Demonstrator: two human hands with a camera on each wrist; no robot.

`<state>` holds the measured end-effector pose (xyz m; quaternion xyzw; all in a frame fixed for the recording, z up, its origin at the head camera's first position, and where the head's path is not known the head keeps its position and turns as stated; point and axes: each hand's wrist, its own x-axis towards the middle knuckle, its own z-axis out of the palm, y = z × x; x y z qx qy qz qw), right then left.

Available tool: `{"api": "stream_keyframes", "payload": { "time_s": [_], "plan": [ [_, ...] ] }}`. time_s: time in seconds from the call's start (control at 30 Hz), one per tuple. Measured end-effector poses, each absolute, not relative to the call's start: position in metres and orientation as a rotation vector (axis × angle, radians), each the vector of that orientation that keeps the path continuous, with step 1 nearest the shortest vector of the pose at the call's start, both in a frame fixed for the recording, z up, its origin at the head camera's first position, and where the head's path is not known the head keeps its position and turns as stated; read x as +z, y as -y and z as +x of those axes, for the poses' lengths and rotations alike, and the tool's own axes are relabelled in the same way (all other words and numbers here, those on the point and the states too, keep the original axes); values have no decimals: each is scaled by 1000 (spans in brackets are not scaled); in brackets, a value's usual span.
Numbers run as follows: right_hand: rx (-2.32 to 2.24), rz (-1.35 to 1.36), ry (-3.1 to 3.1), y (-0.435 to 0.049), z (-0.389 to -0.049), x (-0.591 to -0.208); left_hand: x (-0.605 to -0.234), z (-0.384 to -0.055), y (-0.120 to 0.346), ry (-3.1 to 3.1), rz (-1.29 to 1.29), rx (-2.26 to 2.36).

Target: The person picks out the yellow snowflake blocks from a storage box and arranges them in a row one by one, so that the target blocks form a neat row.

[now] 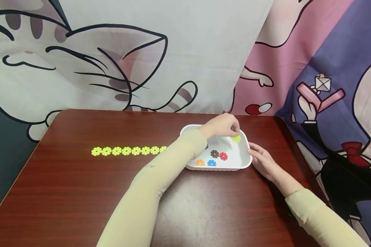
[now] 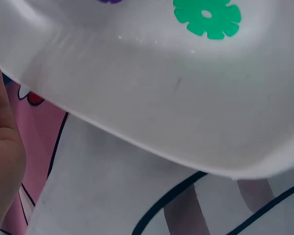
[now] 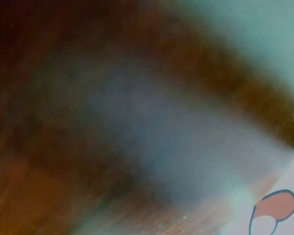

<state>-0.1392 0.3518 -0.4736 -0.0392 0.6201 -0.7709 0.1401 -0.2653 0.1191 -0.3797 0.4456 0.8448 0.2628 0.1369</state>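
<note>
My left hand (image 1: pixel 223 125) reaches over the far right part of a white plastic tray (image 1: pixel 235 168). Its thumb and fingertips pinch a yellow-green snowflake disc (image 1: pixel 236 138) just above the tray floor. At the tray's right end, my right hand (image 1: pixel 264 163) rests its fairly straight fingers against the rim. Inside lie a black disc (image 1: pixel 214 154), a red disc (image 1: pixel 223 156), an orange disc (image 1: pixel 200 162) and a blue disc (image 1: pixel 211 163). The left wrist view also shows a green disc (image 2: pixel 208 17) and part of a purple one. Blur covers most of the right wrist view.
Left of the tray, a straight row of several yellow discs (image 1: pixel 126 151) lies on the dark red-brown table (image 1: pixel 65 192); the left sleeve (image 1: pixel 160 175) hides its right end. A cartoon-printed cloth (image 1: pixel 188 41) hangs behind the table's far edge.
</note>
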Motion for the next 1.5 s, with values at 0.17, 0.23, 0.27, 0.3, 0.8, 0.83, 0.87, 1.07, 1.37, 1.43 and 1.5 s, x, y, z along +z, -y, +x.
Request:
{"api": "stream_keyframes", "payload": {
  "time_s": [0.17,0.23,0.27,0.3,0.8,0.83,0.87,1.07,1.37,1.43,1.5],
  "plan": [
    [-2217,-107,-1801,-353,-137,-475,-371,-265,-106,-2423,1262,842],
    [-2225,-109,-1795,-354,-137,-476,-369,-264,-99,-2422,1267,867],
    [-2232,-113,-1790,-354,-136,-477,-368,-264,-96,-2423,1268,879],
    [-2237,-120,-1787,-355,-136,-477,-367,-263,-92,-2423,1270,896],
    [-2239,-152,-1788,-352,-138,-476,-375,-257,-25,-2537,1070,1234],
    [-2240,-157,-1788,-352,-139,-475,-375,-256,-20,-2549,1042,1255],
    [-2242,-161,-1786,-352,-139,-475,-376,-255,-15,-2559,1017,1280],
    [-2257,-177,-1760,-352,-140,-474,-382,-249,17,-2595,870,1381],
    [-2243,-166,-1780,-352,-140,-475,-397,-237,68,-2588,673,1578],
    [-2245,-165,-1781,-352,-140,-475,-400,-236,79,-2578,627,1621],
    [-2247,-166,-1777,-352,-139,-474,-402,-234,90,-2593,573,1639]
  ]
}}
